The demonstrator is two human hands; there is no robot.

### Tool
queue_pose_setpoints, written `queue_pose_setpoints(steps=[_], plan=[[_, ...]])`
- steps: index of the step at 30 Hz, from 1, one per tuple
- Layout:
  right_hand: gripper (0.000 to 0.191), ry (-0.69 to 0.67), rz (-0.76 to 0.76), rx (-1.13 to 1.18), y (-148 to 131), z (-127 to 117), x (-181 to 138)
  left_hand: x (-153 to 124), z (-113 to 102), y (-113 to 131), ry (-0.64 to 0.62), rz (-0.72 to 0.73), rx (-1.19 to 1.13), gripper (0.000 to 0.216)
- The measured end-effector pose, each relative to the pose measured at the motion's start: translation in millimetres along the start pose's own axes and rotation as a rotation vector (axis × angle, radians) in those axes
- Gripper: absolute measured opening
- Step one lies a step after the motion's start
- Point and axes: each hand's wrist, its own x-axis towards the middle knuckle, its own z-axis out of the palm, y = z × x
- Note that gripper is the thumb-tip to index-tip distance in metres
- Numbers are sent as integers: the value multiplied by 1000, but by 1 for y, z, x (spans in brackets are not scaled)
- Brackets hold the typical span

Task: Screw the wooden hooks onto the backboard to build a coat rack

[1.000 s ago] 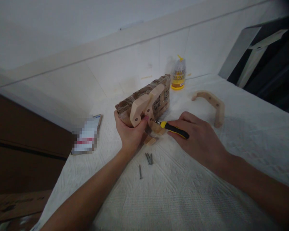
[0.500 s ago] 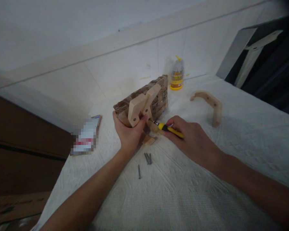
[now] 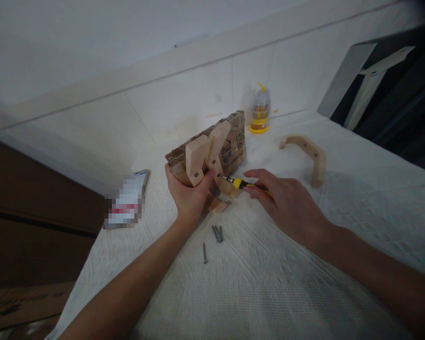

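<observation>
My left hand grips a pale wooden piece held upright against a cardboard-wrapped block; the thumb presses the wood's lower edge. A yellow-and-black screwdriver is in my right hand, fingers closed round its handle, with the tip pointing left into the wooden piece near my left thumb. Small wooden bits lie just under the tool. Several grey screws rest on the white cloth in front of my hands.
A curved wooden bracket lies to the right. A clear jar with a yellow lid stands by the back wall. A blurred card sits at the left edge of the white cloth. Dark furniture fills the right corner.
My right hand has rolled over the screwdriver handle, covering more of it, and the tool has turned. The wooden piece has tilted slightly more upright in my left hand.
</observation>
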Motion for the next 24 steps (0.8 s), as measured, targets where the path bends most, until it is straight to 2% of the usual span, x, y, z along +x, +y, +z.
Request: queue_pose_setpoints(steps=[4,11,13,19,24], plan=[[22,-67,-5,37,0,3,-1,-1,0,1,-18,7,-3,48],[10,12,-143,-49,2,6,-2,-3,-1,3,-37,8,-14,46],[12,18,-135,-73,2,5,-1,-3,0,2,-35,10,-11,46],[30,-114,-10,-22,-1,3,-3,-2,0,2,-33,-5,-37,49],[25,-22,-56,56,0,10,-4,-3,0,3,-38,12,-19,48]])
